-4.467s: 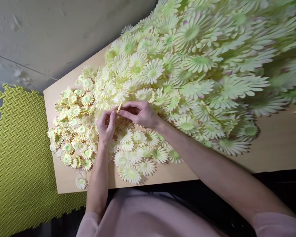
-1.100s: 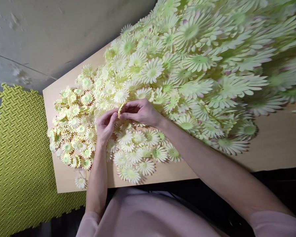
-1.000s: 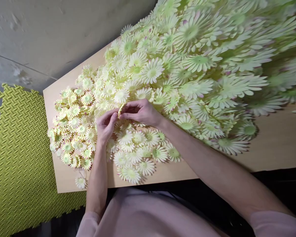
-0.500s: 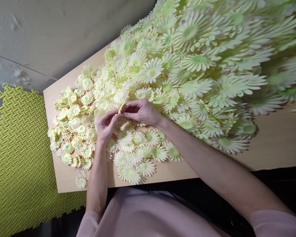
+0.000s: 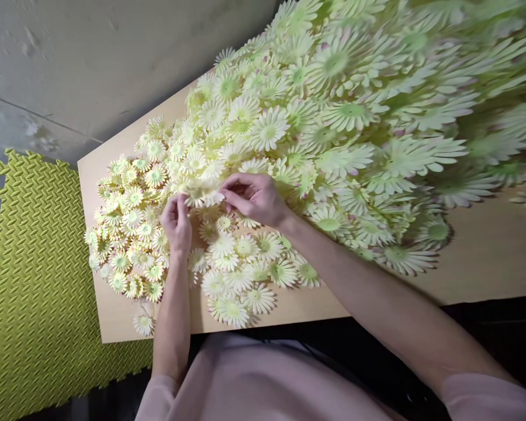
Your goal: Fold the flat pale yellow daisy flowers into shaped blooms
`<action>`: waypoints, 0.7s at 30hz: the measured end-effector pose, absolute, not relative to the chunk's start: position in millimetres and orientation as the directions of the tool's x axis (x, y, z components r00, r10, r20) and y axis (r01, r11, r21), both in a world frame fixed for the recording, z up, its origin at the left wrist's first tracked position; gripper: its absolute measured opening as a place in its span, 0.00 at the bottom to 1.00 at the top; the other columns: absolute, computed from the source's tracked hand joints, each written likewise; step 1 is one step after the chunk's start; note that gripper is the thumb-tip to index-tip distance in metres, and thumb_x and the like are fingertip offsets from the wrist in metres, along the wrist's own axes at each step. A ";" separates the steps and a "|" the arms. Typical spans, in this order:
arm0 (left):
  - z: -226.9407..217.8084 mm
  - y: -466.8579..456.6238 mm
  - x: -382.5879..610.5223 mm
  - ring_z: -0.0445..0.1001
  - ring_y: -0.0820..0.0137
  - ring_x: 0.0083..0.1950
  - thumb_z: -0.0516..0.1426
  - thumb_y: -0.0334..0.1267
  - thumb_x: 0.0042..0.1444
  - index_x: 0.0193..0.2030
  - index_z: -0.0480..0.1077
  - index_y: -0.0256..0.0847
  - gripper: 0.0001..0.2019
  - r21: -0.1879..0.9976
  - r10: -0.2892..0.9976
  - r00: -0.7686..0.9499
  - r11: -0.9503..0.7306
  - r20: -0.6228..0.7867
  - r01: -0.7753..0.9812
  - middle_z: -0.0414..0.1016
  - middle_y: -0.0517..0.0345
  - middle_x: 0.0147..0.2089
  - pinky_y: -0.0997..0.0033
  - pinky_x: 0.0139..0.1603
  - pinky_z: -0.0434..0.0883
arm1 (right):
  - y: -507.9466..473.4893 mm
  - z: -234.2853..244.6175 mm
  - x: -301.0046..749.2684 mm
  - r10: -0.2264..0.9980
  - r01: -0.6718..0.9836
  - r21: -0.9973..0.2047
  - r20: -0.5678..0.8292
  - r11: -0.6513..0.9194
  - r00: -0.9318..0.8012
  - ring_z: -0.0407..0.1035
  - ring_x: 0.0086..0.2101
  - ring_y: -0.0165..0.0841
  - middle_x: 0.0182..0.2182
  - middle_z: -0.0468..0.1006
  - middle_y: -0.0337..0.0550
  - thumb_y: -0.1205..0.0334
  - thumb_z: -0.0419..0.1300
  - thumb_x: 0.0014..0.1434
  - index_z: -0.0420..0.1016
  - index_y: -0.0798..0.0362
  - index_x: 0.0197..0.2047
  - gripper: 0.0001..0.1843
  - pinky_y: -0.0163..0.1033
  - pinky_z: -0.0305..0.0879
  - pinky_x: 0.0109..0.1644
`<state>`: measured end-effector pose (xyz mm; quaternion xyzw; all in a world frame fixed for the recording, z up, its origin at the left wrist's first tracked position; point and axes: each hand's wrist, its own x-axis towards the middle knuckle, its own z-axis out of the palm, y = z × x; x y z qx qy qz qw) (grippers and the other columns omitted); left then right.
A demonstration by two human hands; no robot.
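Observation:
Pale yellow-white artificial flower petals (image 5: pixel 203 194) are stretched between my two hands, above the heap. At their left edge my left hand (image 5: pixel 176 223) is closed, thumb and forefinger pinching the rim. My right hand (image 5: pixel 258 200) pinches the opposite edge with thumb and fingertips, its other fingers curled. Whether this is one flower head or several stacked layers I cannot tell. Just below lie loose artificial flower heads (image 5: pixel 245 245) with pale green centres. To the left of my left hand is a cluster of smaller flower heads (image 5: pixel 134 216), some with pinkish petal tips.
A large pile of flower heads (image 5: pixel 350 111) covers the back and right of the light wooden table (image 5: pixel 127 321). One single flower (image 5: pixel 144 324) lies near the front left corner. Yellow-green foam mats (image 5: pixel 39 263) stand left of the table, and a grey wall (image 5: pixel 127 52) rises behind.
My hands were together at a small narrow yellowish piece. Now they are farther apart, with spread petals held between them. The left hand has shifted left, the right slightly right.

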<state>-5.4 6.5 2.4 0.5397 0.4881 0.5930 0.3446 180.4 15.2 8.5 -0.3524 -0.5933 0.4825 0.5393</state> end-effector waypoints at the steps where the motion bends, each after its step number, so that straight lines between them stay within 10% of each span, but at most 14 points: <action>1: 2.5 7.5 -7.7 0.73 0.78 0.30 0.59 0.47 0.61 0.35 0.76 0.41 0.11 0.957 0.930 -0.228 -0.283 0.289 0.056 0.75 0.59 0.31 0.76 0.30 0.72 | 17.0 7.9 182.7 0.943 -0.094 -0.946 0.318 0.310 -0.097 0.70 0.20 0.28 0.23 0.76 0.38 0.60 0.64 0.59 0.76 0.51 0.34 0.05 0.37 0.68 0.19; 6: 8.5 10.1 -13.6 0.78 0.73 0.33 0.57 0.49 0.61 0.34 0.71 0.40 0.14 0.942 0.861 -0.455 -0.315 0.229 -0.121 0.74 0.59 0.34 0.63 0.40 0.79 | 24.8 6.2 201.9 0.886 -0.027 -0.927 0.347 0.373 0.308 0.66 0.18 0.26 0.24 0.75 0.38 0.54 0.63 0.61 0.74 0.48 0.32 0.09 0.37 0.64 0.17; 13: 10.9 10.8 -9.2 0.78 0.72 0.31 0.57 0.51 0.61 0.35 0.69 0.41 0.14 0.939 0.815 -0.547 -0.315 0.191 -0.140 0.72 0.61 0.31 0.61 0.40 0.79 | 14.3 9.5 194.6 0.795 0.168 -0.880 0.300 0.444 -0.527 0.75 0.41 0.39 0.42 0.81 0.43 0.50 0.76 0.42 0.79 0.49 0.48 0.29 0.52 0.77 0.47; 21: 6.1 11.4 -12.3 0.78 0.72 0.31 0.57 0.52 0.60 0.36 0.69 0.40 0.15 0.938 0.814 -0.558 -0.302 0.161 -0.170 0.73 0.59 0.32 0.61 0.40 0.80 | 15.2 0.6 182.0 0.850 0.318 -0.808 0.378 0.496 -0.367 0.78 0.37 0.34 0.40 0.84 0.42 0.67 0.58 0.62 0.81 0.47 0.45 0.12 0.49 0.80 0.41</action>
